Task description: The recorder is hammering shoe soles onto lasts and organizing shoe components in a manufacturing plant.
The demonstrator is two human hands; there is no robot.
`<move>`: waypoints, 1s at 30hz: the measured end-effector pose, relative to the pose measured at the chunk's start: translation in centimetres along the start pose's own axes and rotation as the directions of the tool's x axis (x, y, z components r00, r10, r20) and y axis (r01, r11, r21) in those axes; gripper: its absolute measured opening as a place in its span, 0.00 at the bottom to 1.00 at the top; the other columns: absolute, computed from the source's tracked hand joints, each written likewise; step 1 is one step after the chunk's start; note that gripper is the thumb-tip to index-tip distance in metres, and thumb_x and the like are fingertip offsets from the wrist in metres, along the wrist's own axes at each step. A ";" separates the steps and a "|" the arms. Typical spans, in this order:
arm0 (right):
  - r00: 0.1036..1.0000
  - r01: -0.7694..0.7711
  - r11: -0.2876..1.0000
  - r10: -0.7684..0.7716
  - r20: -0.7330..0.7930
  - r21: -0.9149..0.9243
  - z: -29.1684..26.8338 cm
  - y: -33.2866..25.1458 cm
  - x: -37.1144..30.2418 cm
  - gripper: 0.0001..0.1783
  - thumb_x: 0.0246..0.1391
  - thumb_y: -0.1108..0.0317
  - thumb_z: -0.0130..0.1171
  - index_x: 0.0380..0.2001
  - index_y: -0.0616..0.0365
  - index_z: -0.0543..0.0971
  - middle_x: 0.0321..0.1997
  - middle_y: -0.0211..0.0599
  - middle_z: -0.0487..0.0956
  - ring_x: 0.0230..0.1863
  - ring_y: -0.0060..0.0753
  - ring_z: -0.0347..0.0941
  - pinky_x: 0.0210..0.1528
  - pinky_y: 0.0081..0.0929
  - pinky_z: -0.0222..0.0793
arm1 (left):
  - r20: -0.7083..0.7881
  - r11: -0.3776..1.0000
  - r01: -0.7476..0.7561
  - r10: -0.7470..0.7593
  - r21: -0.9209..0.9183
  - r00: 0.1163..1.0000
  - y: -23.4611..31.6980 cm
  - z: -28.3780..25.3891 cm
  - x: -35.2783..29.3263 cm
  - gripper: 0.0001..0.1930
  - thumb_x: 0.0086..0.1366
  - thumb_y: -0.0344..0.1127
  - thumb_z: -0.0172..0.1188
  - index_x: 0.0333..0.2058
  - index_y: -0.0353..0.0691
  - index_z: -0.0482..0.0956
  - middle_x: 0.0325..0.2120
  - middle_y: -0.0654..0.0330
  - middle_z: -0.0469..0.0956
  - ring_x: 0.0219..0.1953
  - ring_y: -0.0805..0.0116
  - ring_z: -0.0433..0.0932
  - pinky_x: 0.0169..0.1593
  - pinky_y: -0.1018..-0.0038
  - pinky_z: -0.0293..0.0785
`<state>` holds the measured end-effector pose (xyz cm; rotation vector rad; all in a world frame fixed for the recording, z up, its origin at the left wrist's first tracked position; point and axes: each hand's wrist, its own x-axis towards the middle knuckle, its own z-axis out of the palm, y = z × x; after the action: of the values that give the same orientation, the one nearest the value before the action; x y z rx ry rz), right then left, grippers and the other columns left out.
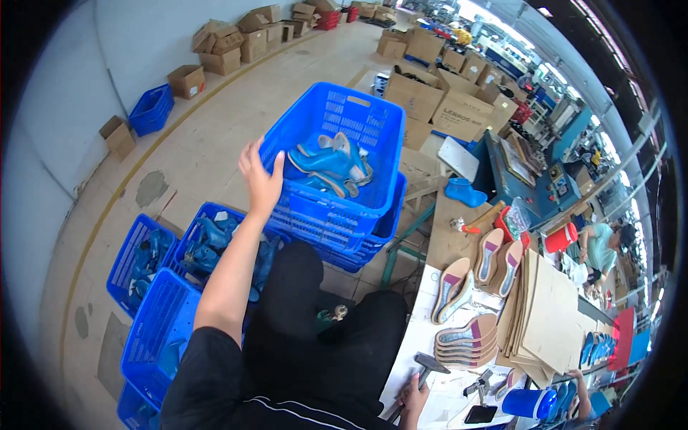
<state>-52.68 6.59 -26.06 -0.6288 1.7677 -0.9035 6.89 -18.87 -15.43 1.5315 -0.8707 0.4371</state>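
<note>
My left hand (262,180) grips the left rim of the top blue plastic crate (337,199), its thumb on the inner side. Inside that crate lie several blue shoe uppers (331,161), partly in a heap. The crate sits on a stack of others like it. Low at the right, my right hand (414,398) is closed around the handle of a hammer (432,363), whose head is over the white-covered worktable (423,344). A row of brown-edged insoles (467,342) lies just beyond the hammer head.
More blue crates (154,337) with blue footwear stand at my left. On the table are loose insoles (451,283), stacked cardboard sheets (548,308), a blue boot (464,192), a phone (480,414) and a blue jug (529,403). Cardboard boxes (459,115) stand beyond. Another person (600,247) works at the right.
</note>
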 end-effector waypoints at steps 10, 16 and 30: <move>0.993 -0.054 0.998 0.057 0.108 -0.024 0.1 1.6 2.3 0.31 0.72 0.42 0.60 0.19 0.44 0.62 0.11 0.21 0.56 0.08 0.20 0.50 0.09 0.28 0.50 | 0.273 0.822 0.231 -0.416 0.520 0.868 -20.2 -34.7 -28.1 0.23 0.68 0.37 0.69 0.60 0.40 0.77 0.60 0.41 0.72 0.63 0.42 0.71 0.67 0.51 0.68; 0.999 -0.008 0.991 0.014 0.039 -0.135 -1.5 2.5 3.8 0.31 0.72 0.40 0.57 0.18 0.43 0.65 0.11 0.21 0.60 0.08 0.20 0.51 0.10 0.26 0.47 | 0.203 0.399 0.254 -0.804 0.881 0.559 -24.4 -43.4 -40.8 0.40 0.69 0.50 0.67 0.76 0.56 0.61 0.70 0.40 0.64 0.70 0.34 0.63 0.72 0.45 0.64; 0.995 0.002 0.995 0.009 0.103 -0.104 -2.5 3.4 4.5 0.27 0.75 0.44 0.53 0.23 0.47 0.69 0.11 0.23 0.62 0.07 0.21 0.53 0.08 0.27 0.54 | -0.165 -0.101 0.192 -0.920 0.976 0.355 -36.9 -57.0 -39.8 0.38 0.62 0.53 0.71 0.67 0.45 0.73 0.64 0.41 0.75 0.66 0.37 0.72 0.69 0.47 0.67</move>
<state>-56.63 5.89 -30.77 -0.7263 1.7304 -0.7668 20.66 45.08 -59.24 3.1900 0.0106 -0.5583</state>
